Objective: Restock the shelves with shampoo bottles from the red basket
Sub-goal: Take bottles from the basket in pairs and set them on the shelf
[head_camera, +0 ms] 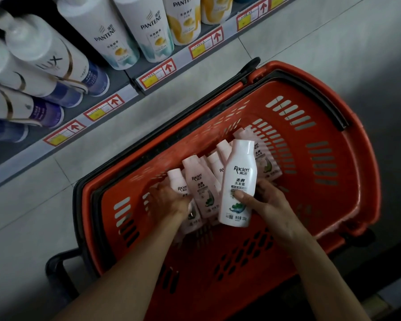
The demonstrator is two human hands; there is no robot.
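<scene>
Gripping a white shampoo bottle (239, 181) by its lower half, the right hand (271, 202) holds it just above the pale pink bottles (205, 191) lying in the red basket (357, 140). The left hand (169, 201) rests on those bottles, blurred, perhaps closing on one; I cannot tell.

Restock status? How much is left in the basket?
Done: no Raclen bottles show on the shelf, only Pantene bottles and Lux bottles, so nothing is visibly placed. In hand: the right hand grips one white Raclen bottle above the pile; the left hand is on another bottle, its grip blurred. Left: several more bottles lie in the red basket.
</scene>
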